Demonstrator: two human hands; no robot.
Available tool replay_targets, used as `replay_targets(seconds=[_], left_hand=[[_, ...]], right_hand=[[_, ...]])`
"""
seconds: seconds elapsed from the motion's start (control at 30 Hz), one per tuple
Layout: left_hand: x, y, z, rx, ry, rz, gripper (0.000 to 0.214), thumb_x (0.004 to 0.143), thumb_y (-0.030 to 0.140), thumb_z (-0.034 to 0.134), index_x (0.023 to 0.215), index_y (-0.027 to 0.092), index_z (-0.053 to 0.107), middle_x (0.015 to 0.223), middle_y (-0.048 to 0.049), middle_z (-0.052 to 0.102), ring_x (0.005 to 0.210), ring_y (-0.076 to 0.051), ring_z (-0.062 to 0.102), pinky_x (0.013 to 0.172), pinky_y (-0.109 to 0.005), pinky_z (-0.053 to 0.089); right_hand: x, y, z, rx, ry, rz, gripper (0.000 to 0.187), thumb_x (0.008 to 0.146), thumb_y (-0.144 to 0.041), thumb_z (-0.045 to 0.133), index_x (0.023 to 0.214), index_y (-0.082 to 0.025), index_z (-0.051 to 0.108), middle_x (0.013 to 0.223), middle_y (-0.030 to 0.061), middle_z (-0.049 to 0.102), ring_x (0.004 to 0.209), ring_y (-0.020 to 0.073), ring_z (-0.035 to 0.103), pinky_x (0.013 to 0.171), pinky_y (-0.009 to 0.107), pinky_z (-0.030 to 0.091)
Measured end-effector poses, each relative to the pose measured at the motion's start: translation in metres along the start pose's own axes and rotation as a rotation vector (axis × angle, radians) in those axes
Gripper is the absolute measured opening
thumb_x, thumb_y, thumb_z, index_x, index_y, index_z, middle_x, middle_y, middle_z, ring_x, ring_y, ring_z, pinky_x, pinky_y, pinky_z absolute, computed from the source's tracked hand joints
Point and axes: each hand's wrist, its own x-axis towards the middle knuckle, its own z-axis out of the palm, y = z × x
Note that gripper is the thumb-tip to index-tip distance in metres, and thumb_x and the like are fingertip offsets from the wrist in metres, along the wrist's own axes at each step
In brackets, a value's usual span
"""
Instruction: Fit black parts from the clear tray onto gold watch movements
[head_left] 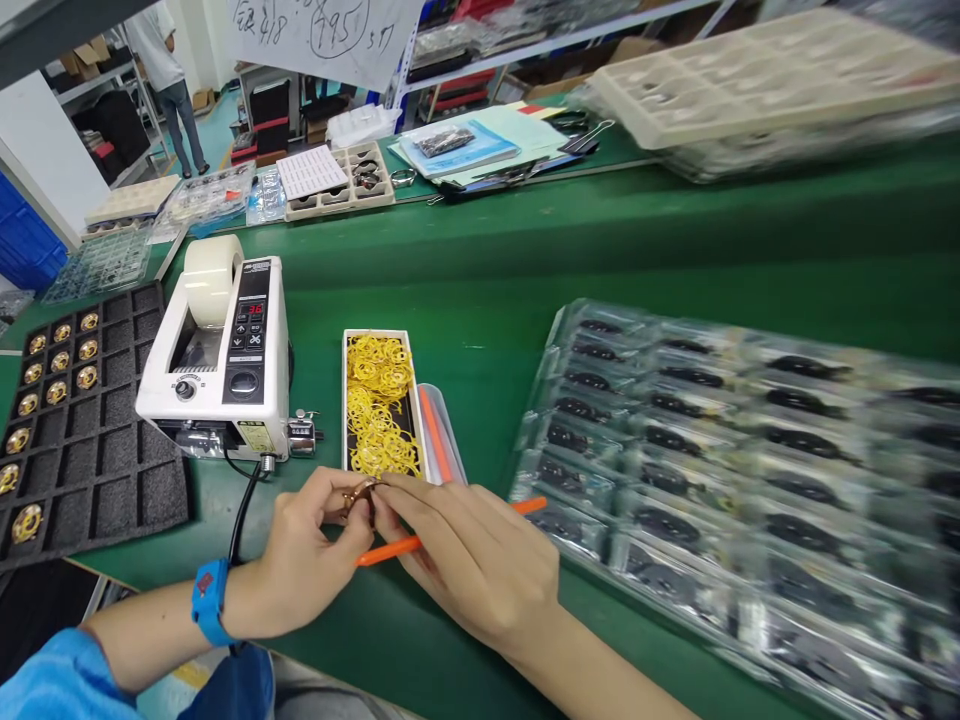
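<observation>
My left hand [319,540], with a blue wrist strap [211,602] behind it, pinches a small gold-coloured watch case [361,492] between thumb and fingers. Close against it, my right hand [472,550] has its fingertips at the case's right side and an orange stick [394,550] tucked in its grip, both ends of the stick showing. Fingers cover most of the case, so its face cannot be made out. Just beyond the hands lies a white box [346,400] filled with thin yellow rings [379,405].
A white tape dispenser [214,375] stands left of the box. Farther left, a black foam tray [127,440] holds several gold cases. Clear plastic trays [630,560] with dark parts fill the right side. Papers [480,140] and beige trays [750,90] line the back ledge. A person [161,80] stands far off.
</observation>
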Motion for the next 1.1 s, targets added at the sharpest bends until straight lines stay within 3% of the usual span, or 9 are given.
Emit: replay_targets(seconds=[0.2, 0.37, 0.53, 0.7, 1.1], left_hand=[[0.002, 0.0, 0.0, 0.018, -0.012, 0.031, 0.031, 0.086, 0.018, 0.049, 0.115, 0.013, 0.058, 0.066, -0.0004, 0.066, 0.056, -0.01, 0.058, 0.054, -0.02, 0.044], [0.005, 0.004, -0.001, -0.025, -0.002, -0.065, 0.023, 0.082, 0.022, 0.051, 0.101, 0.014, 0.063, 0.065, -0.0007, 0.064, 0.055, -0.011, 0.056, 0.052, -0.02, 0.042], [0.009, 0.005, -0.001, -0.082, 0.021, -0.15, 0.015, 0.08, 0.026, 0.056, 0.09, 0.016, 0.057, 0.061, 0.0023, 0.059, 0.054, -0.01, 0.053, 0.056, -0.022, 0.042], [0.012, 0.007, -0.001, -0.147, 0.042, -0.151, 0.012, 0.076, 0.025, 0.059, 0.072, 0.018, 0.05, 0.055, 0.0063, 0.05, 0.05, -0.007, 0.044, 0.051, -0.02, 0.037], [0.018, 0.003, -0.004, -0.27, 0.074, -0.191, 0.014, 0.068, 0.025, 0.065, 0.069, 0.016, 0.054, 0.06, 0.0025, 0.057, 0.054, -0.008, 0.051, 0.055, -0.021, 0.042]], right_hand=[[-0.002, 0.001, 0.0, 0.0, 0.016, -0.015, 0.005, 0.091, -0.011, 0.057, 0.095, -0.01, 0.06, 0.073, 0.0154, 0.075, 0.058, 0.0195, 0.065, 0.053, 0.031, 0.045], [-0.002, -0.001, 0.002, 0.017, 0.006, 0.01, 0.003, 0.092, -0.011, 0.056, 0.094, -0.012, 0.058, 0.072, 0.0131, 0.074, 0.058, 0.0184, 0.064, 0.054, 0.03, 0.047], [0.0, -0.002, 0.003, 0.023, 0.0, 0.035, 0.004, 0.091, -0.01, 0.056, 0.091, -0.014, 0.056, 0.07, 0.0109, 0.073, 0.057, 0.0174, 0.064, 0.056, 0.03, 0.049], [0.0, -0.003, 0.003, 0.011, -0.005, 0.045, 0.006, 0.091, -0.011, 0.057, 0.092, -0.016, 0.057, 0.071, 0.008, 0.073, 0.059, 0.0167, 0.065, 0.057, 0.029, 0.049], [0.001, -0.004, 0.001, 0.084, -0.023, 0.061, 0.009, 0.089, -0.009, 0.057, 0.095, -0.015, 0.056, 0.074, 0.008, 0.073, 0.061, 0.0169, 0.066, 0.06, 0.029, 0.052]])
